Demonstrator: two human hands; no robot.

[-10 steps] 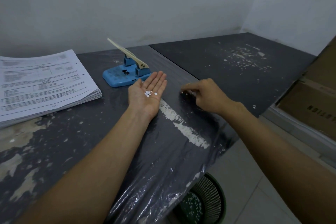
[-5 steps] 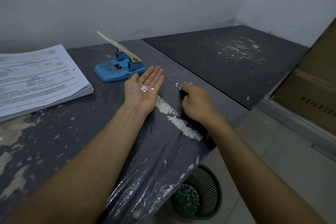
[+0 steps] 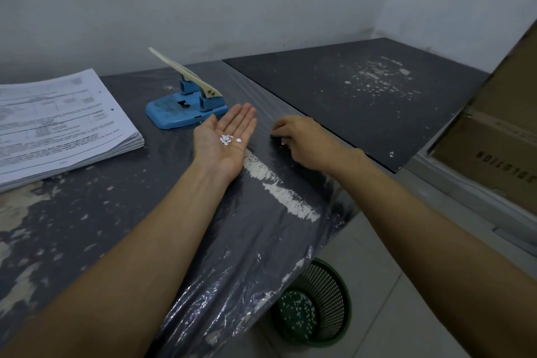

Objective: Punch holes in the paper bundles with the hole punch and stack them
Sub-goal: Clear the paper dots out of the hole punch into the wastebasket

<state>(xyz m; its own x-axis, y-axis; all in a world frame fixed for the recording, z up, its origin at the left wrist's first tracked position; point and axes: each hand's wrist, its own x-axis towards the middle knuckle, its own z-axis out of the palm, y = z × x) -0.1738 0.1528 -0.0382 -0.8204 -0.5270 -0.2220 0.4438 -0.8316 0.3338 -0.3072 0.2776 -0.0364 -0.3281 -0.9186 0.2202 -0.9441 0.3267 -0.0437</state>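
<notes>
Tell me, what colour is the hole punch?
The hole punch is light blue with a cream handle, seen in the head view.

A dark desk (image 3: 87, 227) fills the left and centre, its worn top flecked with pale patches and covered by clear plastic film (image 3: 232, 264) that hangs crumpled over the edge at 5 o'clock. A white scuffed streak (image 3: 279, 189) runs along the film near the centre. A second dark top (image 3: 334, 90) adjoins at 1 o'clock, speckled with white chips. At 3 o'clock stands a cardboard box (image 3: 494, 139). At 5 o'clock a green mesh bin (image 3: 322, 299) sits on the tiled floor (image 3: 392, 314), paper dots inside. A pale wall (image 3: 203, 3) runs behind.
</notes>
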